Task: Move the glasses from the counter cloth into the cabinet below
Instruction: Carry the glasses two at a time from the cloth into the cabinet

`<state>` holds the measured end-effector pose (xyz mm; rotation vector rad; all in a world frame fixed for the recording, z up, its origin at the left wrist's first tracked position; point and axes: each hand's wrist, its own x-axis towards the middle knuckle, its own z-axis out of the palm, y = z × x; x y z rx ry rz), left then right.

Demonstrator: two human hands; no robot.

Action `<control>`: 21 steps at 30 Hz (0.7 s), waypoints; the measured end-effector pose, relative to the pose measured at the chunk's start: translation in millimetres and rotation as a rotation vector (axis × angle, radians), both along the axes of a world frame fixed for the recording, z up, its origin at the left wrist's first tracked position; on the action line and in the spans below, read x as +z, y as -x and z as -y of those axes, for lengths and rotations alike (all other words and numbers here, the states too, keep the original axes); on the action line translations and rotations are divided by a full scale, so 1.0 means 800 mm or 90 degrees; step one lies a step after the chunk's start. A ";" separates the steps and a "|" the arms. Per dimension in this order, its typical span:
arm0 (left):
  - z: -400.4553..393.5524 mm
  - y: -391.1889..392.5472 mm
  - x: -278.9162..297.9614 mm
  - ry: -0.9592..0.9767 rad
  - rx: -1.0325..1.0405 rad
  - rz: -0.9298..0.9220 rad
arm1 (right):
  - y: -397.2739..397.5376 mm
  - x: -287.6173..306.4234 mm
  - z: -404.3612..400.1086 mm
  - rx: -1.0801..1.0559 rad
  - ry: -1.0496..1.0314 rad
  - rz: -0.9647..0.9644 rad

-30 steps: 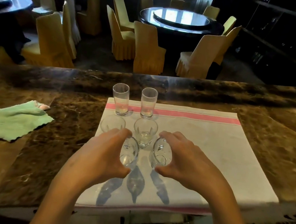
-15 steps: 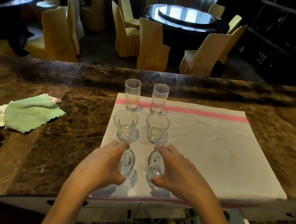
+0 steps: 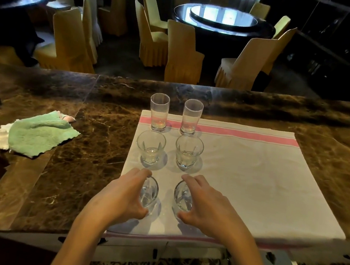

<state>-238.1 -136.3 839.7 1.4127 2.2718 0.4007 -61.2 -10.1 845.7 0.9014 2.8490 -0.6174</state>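
Several clear glasses stand in two columns on a white cloth (image 3: 240,182) with pink stripes. At the back are two tall glasses (image 3: 159,112) (image 3: 191,118), and in front of them two short tumblers (image 3: 151,147) (image 3: 189,152). My left hand (image 3: 120,195) is curled around the front left glass (image 3: 150,191), fingers over its far side and thumb at its near side. My right hand (image 3: 203,204) grips the front right glass (image 3: 181,195) the same way. Both glasses sit low, at or just above the cloth, with their shadows right beside them.
The cloth lies on a brown marble counter (image 3: 86,144). A green rag (image 3: 37,134) lies to the left. Below the counter's near edge is a white cabinet front (image 3: 178,252). Round tables and covered chairs stand beyond the counter.
Both hands have come down with their glasses: the shadows, once far in front of the glasses, now sit right under them. The view has shifted so the cloth lies further right.
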 end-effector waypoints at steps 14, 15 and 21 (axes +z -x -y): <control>-0.001 0.002 -0.002 -0.006 -0.010 -0.004 | 0.000 0.001 -0.001 0.009 0.008 0.000; -0.001 0.002 -0.002 -0.006 -0.011 -0.005 | 0.000 0.001 -0.001 0.008 0.007 0.000; -0.001 0.004 -0.001 -0.001 -0.027 -0.009 | 0.002 -0.001 0.000 -0.005 0.006 0.005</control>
